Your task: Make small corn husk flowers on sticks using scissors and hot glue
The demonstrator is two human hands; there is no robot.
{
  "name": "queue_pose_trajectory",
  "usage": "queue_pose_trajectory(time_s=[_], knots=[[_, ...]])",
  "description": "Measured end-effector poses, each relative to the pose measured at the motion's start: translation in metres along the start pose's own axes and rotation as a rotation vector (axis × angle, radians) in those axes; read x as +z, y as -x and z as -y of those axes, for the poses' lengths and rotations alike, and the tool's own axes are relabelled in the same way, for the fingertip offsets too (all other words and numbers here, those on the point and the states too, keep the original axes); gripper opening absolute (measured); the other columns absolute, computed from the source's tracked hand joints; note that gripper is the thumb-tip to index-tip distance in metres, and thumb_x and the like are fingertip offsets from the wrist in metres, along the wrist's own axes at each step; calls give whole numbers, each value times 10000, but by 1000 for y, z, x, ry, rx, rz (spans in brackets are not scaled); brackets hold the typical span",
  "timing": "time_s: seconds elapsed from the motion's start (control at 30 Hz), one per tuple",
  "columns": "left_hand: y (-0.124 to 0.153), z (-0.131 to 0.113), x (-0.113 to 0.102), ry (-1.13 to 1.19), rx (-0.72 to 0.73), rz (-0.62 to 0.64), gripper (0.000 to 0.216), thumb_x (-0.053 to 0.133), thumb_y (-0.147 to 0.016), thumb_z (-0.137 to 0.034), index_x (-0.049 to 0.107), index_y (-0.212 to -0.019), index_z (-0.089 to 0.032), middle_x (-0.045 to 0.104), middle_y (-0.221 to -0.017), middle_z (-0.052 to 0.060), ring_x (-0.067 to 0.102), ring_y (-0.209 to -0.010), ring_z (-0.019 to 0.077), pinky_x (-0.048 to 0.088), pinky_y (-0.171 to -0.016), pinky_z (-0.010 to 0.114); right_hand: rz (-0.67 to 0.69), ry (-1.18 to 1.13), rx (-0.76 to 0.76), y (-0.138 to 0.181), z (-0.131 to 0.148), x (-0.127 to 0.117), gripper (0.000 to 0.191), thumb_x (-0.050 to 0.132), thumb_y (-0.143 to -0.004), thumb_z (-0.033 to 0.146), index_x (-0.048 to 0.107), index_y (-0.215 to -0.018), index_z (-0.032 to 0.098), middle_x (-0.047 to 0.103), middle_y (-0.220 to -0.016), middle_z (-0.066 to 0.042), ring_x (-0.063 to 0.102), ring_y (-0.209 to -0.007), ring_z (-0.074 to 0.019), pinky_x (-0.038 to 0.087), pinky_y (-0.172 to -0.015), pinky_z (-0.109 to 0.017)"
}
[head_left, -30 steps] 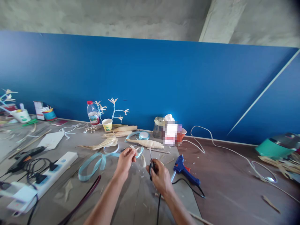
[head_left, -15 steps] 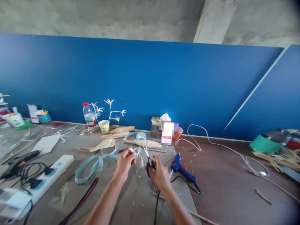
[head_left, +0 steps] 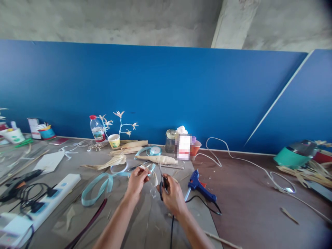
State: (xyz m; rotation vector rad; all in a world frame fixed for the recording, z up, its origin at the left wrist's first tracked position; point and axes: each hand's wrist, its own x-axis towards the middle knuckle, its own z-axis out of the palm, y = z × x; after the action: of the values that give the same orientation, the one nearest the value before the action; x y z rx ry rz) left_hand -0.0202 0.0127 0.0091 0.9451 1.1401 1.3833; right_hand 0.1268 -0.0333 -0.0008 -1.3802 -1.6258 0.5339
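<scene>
My left hand (head_left: 137, 180) pinches a small pale piece of dried husk (head_left: 143, 167) over the table. A light blue ribbon (head_left: 103, 182) trails on the table just left of it. My right hand (head_left: 173, 193) is closed on the black handles of a pair of scissors (head_left: 161, 180), whose blades point up towards the husk piece. Pale scraps (head_left: 155, 178) lie between the hands.
A blue glue gun (head_left: 198, 186) with a black cord lies right of my right hand. A white power strip (head_left: 38, 207) and cables sit at the left. Husks, a ribbon spool (head_left: 155, 150), a bottle (head_left: 97, 129), a cup (head_left: 114, 140) and a jar (head_left: 170, 141) line the blue wall.
The view has shifted a little to the right. My hands have drawn slightly closer together, and the scissors' blades now stand nearer the husk piece.
</scene>
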Motion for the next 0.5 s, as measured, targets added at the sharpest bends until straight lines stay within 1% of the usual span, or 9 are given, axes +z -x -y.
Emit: queue_pose_trajectory(time_s=[0.1,0.27,0.33,0.4,0.5], knots=[[-1,1,0,3,27,2,250,684,-593,-369,561,-618,-153,571,-621,-31,459,-471,66,382,-519,208,26,-17,-52,5,7,1,336,550,-712,270,588,-1032,175,646,-660,4,590,-605,-139,421,-629,-227],[-1,4,-1,-17,63,15,263,674,-604,-387,546,-634,-159,564,-611,-31,472,-478,79,380,-514,212,120,5,-11,8,10,5,338,553,-710,265,608,-1034,188,647,-646,0,581,-585,-147,409,-608,-234],[0,3,0,-29,63,9,261,668,-612,-389,546,-633,-159,565,-616,-31,475,-481,77,376,-512,208,138,13,1,7,8,6,321,538,-730,276,605,-1031,186,652,-669,-9,585,-601,-150,406,-618,-235],[2,0,1,-36,57,-5,256,662,-621,-387,546,-627,-159,547,-596,-39,468,-480,72,363,-504,199,124,52,22,6,5,6,318,509,-753,273,588,-1046,179,656,-707,-22,593,-640,-159,405,-639,-241],[6,-5,3,8,51,-15,236,656,-633,-368,538,-624,-164,489,-544,-58,448,-481,68,361,-507,191,87,205,100,3,-3,6,398,503,-732,223,533,-1124,158,661,-833,-62,606,-763,-189,400,-711,-272]])
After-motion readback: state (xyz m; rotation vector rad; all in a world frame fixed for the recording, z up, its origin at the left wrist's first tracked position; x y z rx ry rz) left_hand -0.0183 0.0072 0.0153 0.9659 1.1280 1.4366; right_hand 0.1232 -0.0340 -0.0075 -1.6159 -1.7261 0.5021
